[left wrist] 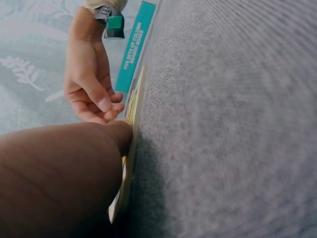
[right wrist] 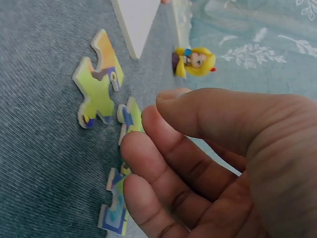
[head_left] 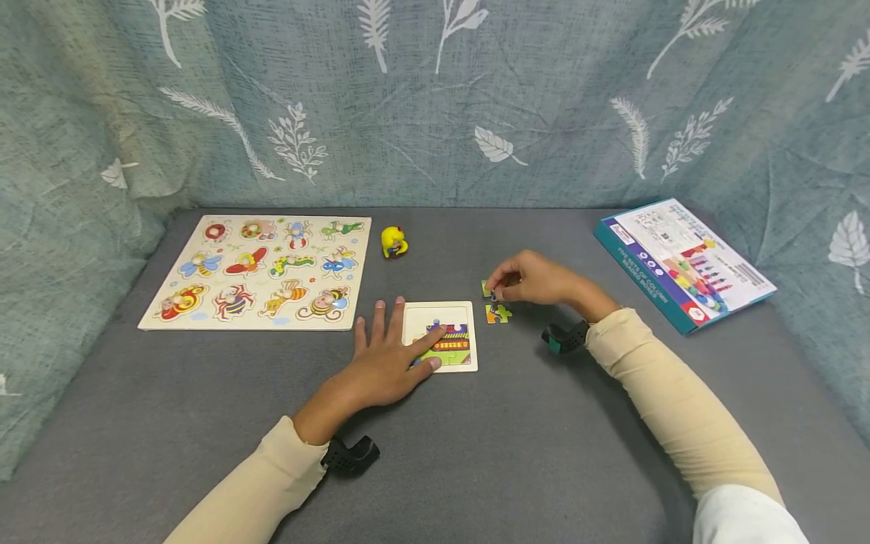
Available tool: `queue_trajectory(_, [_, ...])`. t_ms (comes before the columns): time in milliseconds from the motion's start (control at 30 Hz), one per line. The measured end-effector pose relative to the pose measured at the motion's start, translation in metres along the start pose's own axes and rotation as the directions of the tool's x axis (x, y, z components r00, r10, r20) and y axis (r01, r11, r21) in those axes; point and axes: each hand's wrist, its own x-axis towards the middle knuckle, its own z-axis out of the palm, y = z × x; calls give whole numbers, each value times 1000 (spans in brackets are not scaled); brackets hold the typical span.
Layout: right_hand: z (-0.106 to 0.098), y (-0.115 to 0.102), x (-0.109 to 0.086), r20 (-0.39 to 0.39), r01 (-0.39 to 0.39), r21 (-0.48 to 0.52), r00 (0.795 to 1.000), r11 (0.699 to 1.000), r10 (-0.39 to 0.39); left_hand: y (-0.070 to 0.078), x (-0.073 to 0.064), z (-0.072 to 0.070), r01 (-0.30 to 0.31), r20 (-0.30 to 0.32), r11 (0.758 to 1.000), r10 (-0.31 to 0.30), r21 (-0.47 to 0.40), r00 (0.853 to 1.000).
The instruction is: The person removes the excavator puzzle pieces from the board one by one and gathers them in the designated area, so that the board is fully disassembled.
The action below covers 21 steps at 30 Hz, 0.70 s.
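Observation:
My left hand [head_left: 387, 366] lies spread over a small pale puzzle board [head_left: 416, 311], its thumb and index finger resting on the partly filled picture [head_left: 454, 347]. In the left wrist view the board [left wrist: 142, 82] shows edge-on. Just right of it, my right hand [head_left: 537, 278] is bent over several loose jigsaw pieces. A green and orange piece [right wrist: 96, 91] lies flat, apart from the fingers. Close by the fingertips are a green and blue piece [right wrist: 132, 116] and a blue-edged piece [right wrist: 116, 203], both partly hidden. Nothing shows between the right thumb and index finger.
A large peg puzzle [head_left: 254, 272] with insect pictures lies at the left. Behind the small board stands a yellow-haired toy figure [head_left: 393, 242]. A teal-edged box [head_left: 686, 261] rests at the right. Patterned curtain [head_left: 435, 106] hangs along the table's back.

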Motion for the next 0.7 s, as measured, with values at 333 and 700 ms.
queue_trajectory(333, [-1,-4,-1,-24,6,-35,1000,999,-7,1,0,1,-17,-2,1000,17,-12,1000])
queue_trajectory(700, [5,-8,7,-26,-3,-18,1000,1000,2,5,5,4,-51,-84,993,42,-110,996])
